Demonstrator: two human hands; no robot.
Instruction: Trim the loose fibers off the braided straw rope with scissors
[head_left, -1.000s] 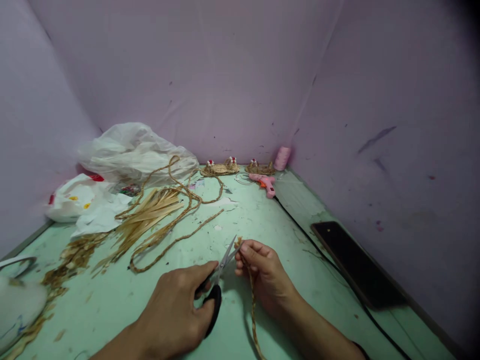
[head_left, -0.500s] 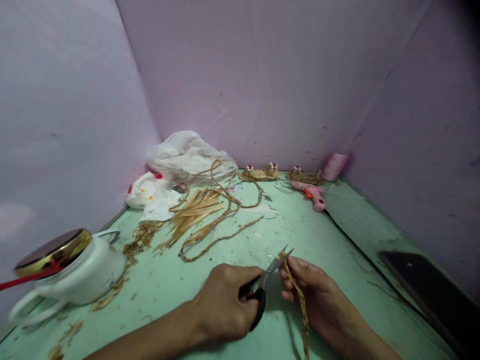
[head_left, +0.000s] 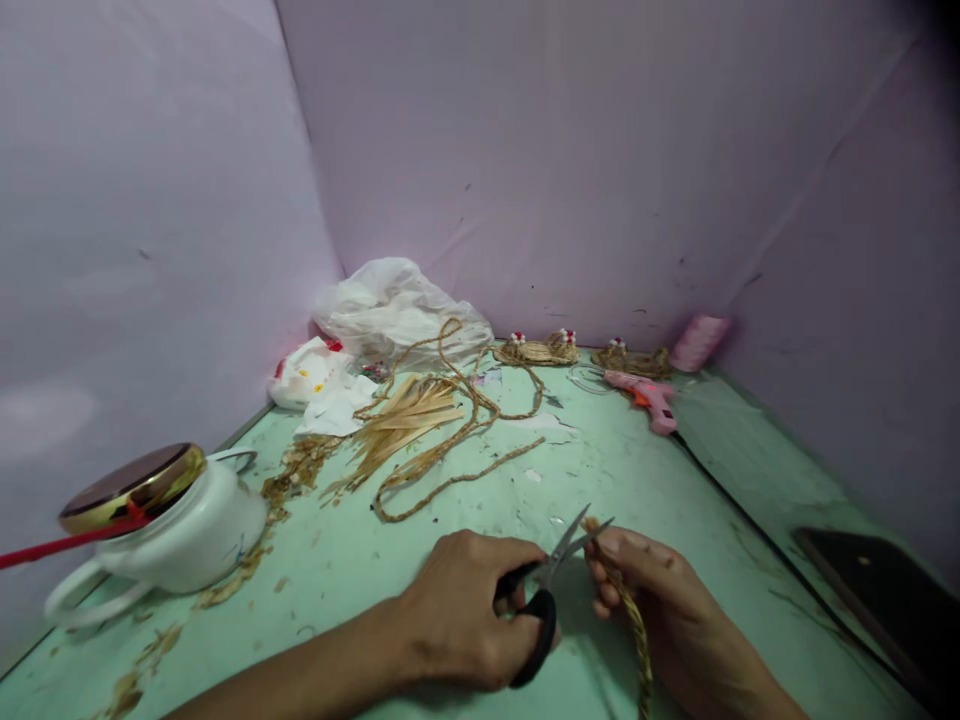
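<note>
My left hand (head_left: 476,605) is closed around the black handles of a pair of scissors (head_left: 541,610). The scissor blades are parted and reach toward the end of a braided straw-coloured cord (head_left: 636,625). Thumb and fingers of my right hand (head_left: 660,590) pinch that cord close to its tip. From there the cord hangs down past the lower edge of the view. Beyond my hands, a longer thin cord (head_left: 465,480) lies in loops on the green table (head_left: 600,470).
Flat dry strips (head_left: 405,425) lie beside a white plastic bag (head_left: 405,305). A white pot (head_left: 199,540) with a gold-rimmed lid stands at left. Toward the right are a pink glue gun (head_left: 649,392), a pink spool (head_left: 699,342) and a dark phone (head_left: 874,590). Woven pieces (head_left: 536,352) sit against the wall.
The scissor blades have opened wider and drawn slightly away from the cord's tip. The whole scene has shifted right in the view as the camera turned left.
</note>
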